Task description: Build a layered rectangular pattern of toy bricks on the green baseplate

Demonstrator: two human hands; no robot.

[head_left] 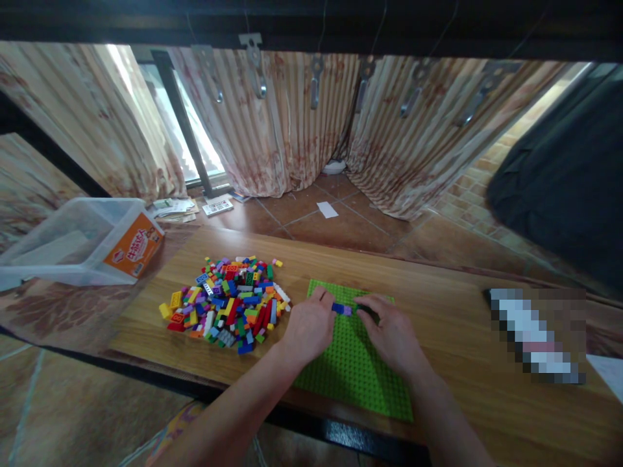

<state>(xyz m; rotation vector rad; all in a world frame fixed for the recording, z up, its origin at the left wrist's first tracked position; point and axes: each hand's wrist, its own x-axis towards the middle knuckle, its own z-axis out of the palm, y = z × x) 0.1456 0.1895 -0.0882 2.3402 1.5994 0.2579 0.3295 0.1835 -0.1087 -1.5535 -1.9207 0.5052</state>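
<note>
A green studded baseplate lies on the wooden table under both hands. On its upper part sit a blue brick and a purple brick, side by side in a short row. My left hand is closed at the left end of this row, its fingertips on the blue brick and partly hiding it. Just right of the purple brick, my right hand has curled fingers, with a gap between thumb and forefinger and no brick visible there.
A heap of mixed coloured bricks is spread left of the baseplate. A clear plastic bin with an orange label stands at the far left. A pixelated object lies at the right. Metal hooks hang from a dark bar overhead.
</note>
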